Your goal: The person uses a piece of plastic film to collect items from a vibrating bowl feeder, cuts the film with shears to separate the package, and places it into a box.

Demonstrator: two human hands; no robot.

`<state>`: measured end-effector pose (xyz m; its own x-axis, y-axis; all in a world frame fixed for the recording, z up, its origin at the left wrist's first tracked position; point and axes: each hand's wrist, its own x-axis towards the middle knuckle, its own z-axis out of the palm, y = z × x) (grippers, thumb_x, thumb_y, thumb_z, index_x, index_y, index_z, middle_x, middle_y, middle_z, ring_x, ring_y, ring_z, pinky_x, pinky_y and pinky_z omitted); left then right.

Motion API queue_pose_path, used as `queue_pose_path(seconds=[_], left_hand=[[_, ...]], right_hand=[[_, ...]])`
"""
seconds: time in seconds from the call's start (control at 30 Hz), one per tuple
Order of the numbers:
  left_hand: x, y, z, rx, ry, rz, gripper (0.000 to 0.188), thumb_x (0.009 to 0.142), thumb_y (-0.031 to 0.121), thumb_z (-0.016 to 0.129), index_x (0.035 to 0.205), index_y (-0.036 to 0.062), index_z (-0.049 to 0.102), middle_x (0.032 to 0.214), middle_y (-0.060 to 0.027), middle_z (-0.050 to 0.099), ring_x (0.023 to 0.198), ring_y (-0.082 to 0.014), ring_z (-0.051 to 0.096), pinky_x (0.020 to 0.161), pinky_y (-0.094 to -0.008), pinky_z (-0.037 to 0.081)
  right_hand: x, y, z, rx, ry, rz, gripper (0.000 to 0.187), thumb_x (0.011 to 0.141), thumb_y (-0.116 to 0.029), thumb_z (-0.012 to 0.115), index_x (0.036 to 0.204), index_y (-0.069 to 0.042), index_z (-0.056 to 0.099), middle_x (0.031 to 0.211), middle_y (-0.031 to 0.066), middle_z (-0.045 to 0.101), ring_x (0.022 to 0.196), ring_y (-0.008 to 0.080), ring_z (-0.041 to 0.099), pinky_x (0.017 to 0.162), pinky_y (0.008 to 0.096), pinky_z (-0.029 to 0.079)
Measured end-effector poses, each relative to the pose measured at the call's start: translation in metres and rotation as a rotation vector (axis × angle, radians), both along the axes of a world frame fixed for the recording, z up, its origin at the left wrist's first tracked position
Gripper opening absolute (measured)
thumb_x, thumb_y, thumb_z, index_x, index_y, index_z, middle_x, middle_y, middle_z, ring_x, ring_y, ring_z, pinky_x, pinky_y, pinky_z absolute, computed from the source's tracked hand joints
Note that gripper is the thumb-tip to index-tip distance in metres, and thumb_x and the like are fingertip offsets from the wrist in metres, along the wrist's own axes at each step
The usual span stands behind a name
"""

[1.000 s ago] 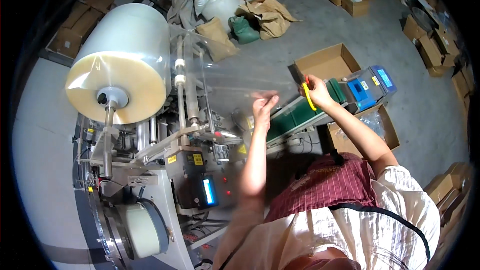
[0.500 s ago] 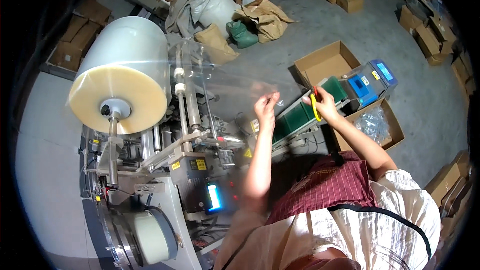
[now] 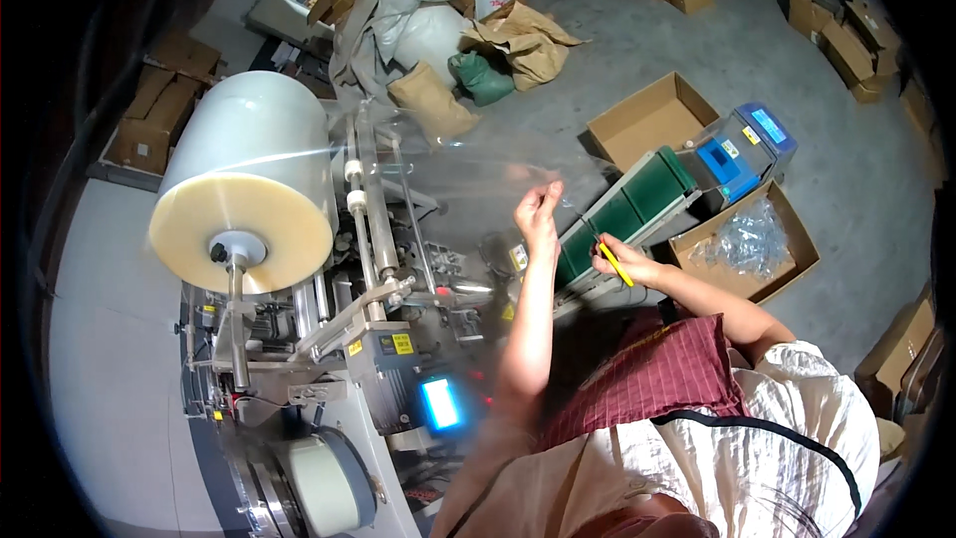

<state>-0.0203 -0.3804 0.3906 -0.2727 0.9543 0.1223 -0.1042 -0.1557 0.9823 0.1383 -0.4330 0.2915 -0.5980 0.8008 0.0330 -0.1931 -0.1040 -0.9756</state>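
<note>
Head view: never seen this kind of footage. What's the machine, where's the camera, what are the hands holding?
The camera sits on the person's head and looks down through a fisheye lens, so straight edges bend near the rim. The forearms coming in from the lower edge are the person's own.

The machine looks like a film packaging machine: a big roll of clear plastic film sits on a spindle, and a sheet of film runs off it over metal rollers.

The left hand pinches the edge of that sheet. The right hand holds a slim yellow tool; I cannot tell whether it is a knife or a pen.

Beyond are a green conveyor, a blue unit and open cardboard boxes on the concrete floor.
</note>
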Motion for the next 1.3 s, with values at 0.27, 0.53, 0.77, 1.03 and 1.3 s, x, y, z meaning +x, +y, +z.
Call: queue_pose_path(seconds=[0.27,0.53,0.77,1.03,1.3], left_hand=[[0.017,0.005,0.001,0.007,-0.103,-0.003,0.020,0.082,0.014,0.076,0.090,-0.0030,0.067,0.088,-0.0067,0.068,0.083,-0.0116,0.059,0.083,-0.0252,0.043],[0.017,0.004,0.005,-0.013,-0.085,0.000,0.020,0.082,0.013,0.075,0.090,-0.0014,0.066,0.089,-0.0076,0.067,0.087,-0.0137,0.059,0.087,-0.0271,0.042],[0.017,0.003,0.002,-0.008,-0.111,0.018,0.016,0.082,0.010,0.075,0.091,-0.0005,0.067,0.090,-0.0061,0.067,0.087,-0.0125,0.058,0.084,-0.0268,0.044],[0.016,0.004,0.000,-0.024,-0.154,-0.014,0.014,0.082,0.010,0.074,0.089,0.0004,0.066,0.090,-0.0063,0.067,0.086,-0.0125,0.058,0.084,-0.0261,0.043],[0.008,0.002,-0.004,-0.016,-0.140,-0.026,0.015,0.082,0.012,0.075,0.088,0.0008,0.066,0.088,-0.0051,0.067,0.084,-0.0111,0.057,0.081,-0.0249,0.042]], right_hand=[[-0.011,0.004,0.024,-0.122,0.216,-0.047,0.045,0.087,-0.040,0.069,0.103,-0.005,0.045,0.092,0.0010,0.049,0.086,0.0097,0.047,0.080,0.0227,0.040],[-0.022,0.009,0.016,-0.095,0.296,-0.150,0.038,0.087,-0.031,0.071,0.102,-0.003,0.051,0.092,0.0024,0.056,0.088,0.0105,0.053,0.084,0.0243,0.043],[-0.024,0.005,0.013,-0.033,0.152,-0.295,0.041,0.085,-0.037,0.072,0.097,-0.001,0.057,0.086,0.0041,0.058,0.081,0.0105,0.053,0.076,0.0265,0.046],[-0.023,0.007,0.021,0.012,0.022,-0.390,0.049,0.083,-0.046,0.072,0.090,0.001,0.059,0.075,0.0051,0.055,0.073,0.0117,0.049,0.067,0.0290,0.043],[-0.022,0.007,0.007,0.004,-0.028,-0.384,0.049,0.083,-0.046,0.071,0.085,0.001,0.060,0.068,0.0039,0.051,0.069,0.0125,0.046,0.063,0.0299,0.042]])
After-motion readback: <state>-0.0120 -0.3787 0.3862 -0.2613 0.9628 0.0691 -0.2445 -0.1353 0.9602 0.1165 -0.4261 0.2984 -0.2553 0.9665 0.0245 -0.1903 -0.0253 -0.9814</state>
